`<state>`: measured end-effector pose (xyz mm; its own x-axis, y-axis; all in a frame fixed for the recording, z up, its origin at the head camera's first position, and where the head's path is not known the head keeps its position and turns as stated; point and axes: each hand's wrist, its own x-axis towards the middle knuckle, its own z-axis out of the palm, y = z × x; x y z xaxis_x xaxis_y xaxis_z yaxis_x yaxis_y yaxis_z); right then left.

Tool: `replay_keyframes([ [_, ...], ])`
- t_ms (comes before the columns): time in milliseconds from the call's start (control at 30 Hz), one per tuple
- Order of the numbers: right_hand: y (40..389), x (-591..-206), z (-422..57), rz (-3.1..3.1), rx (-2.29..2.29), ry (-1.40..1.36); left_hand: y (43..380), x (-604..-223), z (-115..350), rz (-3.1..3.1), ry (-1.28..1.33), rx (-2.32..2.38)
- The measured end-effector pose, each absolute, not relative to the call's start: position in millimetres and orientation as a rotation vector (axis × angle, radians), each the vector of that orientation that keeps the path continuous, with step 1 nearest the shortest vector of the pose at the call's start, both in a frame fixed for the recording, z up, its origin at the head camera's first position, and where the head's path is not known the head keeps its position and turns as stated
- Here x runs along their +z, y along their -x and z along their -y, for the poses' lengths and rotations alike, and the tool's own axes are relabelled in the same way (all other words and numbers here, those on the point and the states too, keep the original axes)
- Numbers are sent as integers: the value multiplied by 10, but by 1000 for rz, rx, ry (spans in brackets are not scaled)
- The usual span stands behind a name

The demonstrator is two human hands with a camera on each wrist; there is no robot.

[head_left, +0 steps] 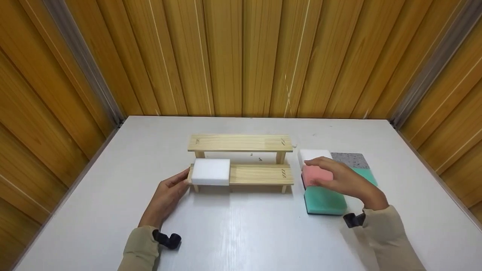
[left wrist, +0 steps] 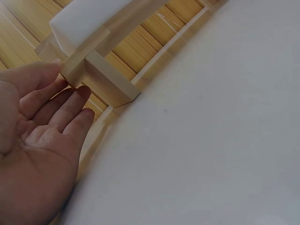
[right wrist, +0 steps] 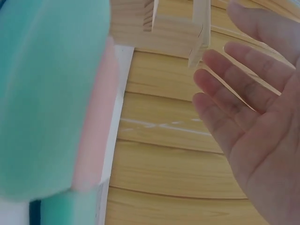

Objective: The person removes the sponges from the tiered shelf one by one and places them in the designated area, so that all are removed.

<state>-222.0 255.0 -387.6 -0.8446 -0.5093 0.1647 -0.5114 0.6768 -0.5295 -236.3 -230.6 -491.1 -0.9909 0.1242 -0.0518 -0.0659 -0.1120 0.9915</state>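
A two-tier wooden stand is on the white table, a white sponge block lying at the left of its lower tier. My left hand pinches that tier's left end, thumb near the top edge and fingers below. To the right of the stand, my right hand hovers over a pink sponge with a dark underside. Its fingers are spread and loosely bent, apart from the sponges in the right wrist view. A green sponge lies just in front of the pink one.
Behind the pink sponge is another white block, partly covered by the right hand. A grey speckled sponge and a second green sponge lie to its right. Wood-patterned walls enclose the white table.
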Motion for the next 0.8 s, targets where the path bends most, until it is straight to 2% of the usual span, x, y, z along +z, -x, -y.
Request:
replay_keyframes([
  [567,2403,-3779,-1925,2769,937,-1126,2368,-4918,2301,-1993,-79,2276],
  [800,2445,-3746,-1662,2802,968,-1150,2374,-4907,2294,-2027,-39,2238],
])
